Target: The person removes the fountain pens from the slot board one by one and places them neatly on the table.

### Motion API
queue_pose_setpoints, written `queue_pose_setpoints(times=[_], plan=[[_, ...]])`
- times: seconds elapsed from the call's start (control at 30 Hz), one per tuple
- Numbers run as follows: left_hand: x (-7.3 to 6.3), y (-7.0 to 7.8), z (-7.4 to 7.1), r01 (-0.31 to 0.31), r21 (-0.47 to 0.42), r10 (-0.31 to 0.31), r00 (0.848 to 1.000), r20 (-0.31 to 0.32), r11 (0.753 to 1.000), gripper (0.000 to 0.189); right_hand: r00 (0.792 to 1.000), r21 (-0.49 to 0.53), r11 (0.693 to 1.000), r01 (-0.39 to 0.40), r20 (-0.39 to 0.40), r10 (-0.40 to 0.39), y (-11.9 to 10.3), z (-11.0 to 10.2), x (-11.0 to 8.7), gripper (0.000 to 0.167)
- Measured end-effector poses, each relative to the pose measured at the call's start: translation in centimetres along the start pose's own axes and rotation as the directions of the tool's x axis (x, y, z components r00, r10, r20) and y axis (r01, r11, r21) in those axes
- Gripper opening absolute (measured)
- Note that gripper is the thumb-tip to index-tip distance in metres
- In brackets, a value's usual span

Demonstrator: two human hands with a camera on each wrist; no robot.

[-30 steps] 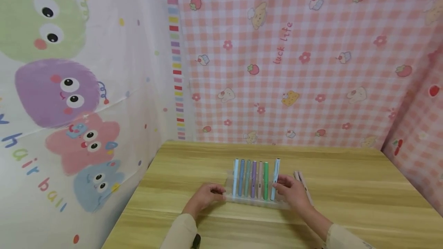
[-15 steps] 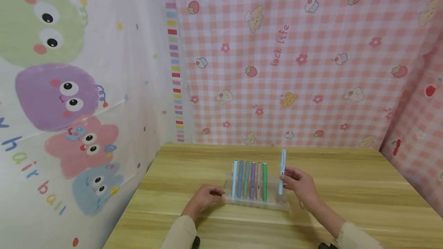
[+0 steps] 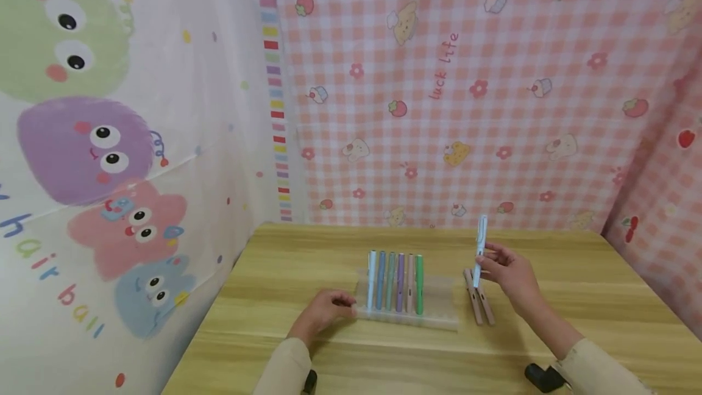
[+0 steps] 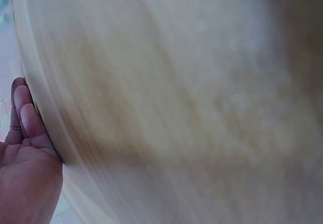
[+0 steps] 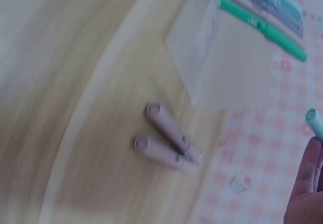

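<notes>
A clear plastic pen stand (image 3: 439,297) sits on the table with several pens upright in its left part: light blue, blue, teal, purple (image 3: 401,282), dusty pink and green (image 3: 420,285). At the stand's left end my left hand (image 3: 329,311) pinches the corner with curled fingers. Off to the right and raised above the table, my right hand (image 3: 514,270) holds a light blue pen (image 3: 481,239) upright between thumb and fingers. Beneath it lie two dusty pink pens (image 3: 473,297), side by side. In the right wrist view only the pen's end (image 5: 314,120) shows.
The wood-grain table (image 3: 384,358) runs back to a pink checked cloth (image 3: 493,127). On the left hangs a white cloth with cartoon figures (image 3: 93,145). A black wrist device (image 3: 543,377) shows by the right sleeve.
My right hand has lifted the light blue pen out of the stand's right part and carried it right, over the two dusty pink pens. My left hand has stayed at the stand.
</notes>
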State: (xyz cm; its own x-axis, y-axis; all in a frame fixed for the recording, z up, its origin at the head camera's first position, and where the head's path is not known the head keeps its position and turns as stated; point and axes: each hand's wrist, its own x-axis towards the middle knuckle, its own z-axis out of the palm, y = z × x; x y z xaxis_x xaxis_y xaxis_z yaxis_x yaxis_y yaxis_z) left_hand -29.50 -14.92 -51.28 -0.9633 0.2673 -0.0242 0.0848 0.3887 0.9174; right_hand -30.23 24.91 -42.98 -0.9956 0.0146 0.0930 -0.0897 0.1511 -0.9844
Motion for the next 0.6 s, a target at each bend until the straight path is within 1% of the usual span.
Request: queue_pose_setpoints(times=[0.1,0.23,0.47,0.6], plan=[[-0.1,0.1,-0.1,-0.002,0.001,0.002,1.0,-0.001,1.0,0.019,1.0,-0.01,1.0,-0.028,-0.002,0.028,0.2,-1.0,0.3,0.061],[-0.3,0.1,-0.2,0.0,0.007,0.0,1.0,-0.001,1.0,0.019,0.998,-0.011,0.998,-0.066,0.005,0.066,1.2,-2.1,0.5,0.063],[-0.2,0.2,-0.2,-0.008,0.024,0.008,1.0,-0.01,1.0,0.017,0.989,0.004,0.99,-0.144,0.045,0.144,2.9,-4.5,1.1,0.067],[-0.1,0.1,-0.1,-0.029,0.021,0.029,1.0,-0.01,0.999,0.016,0.985,-0.013,0.988,-0.156,0.077,0.156,3.5,-5.2,1.5,0.066]])
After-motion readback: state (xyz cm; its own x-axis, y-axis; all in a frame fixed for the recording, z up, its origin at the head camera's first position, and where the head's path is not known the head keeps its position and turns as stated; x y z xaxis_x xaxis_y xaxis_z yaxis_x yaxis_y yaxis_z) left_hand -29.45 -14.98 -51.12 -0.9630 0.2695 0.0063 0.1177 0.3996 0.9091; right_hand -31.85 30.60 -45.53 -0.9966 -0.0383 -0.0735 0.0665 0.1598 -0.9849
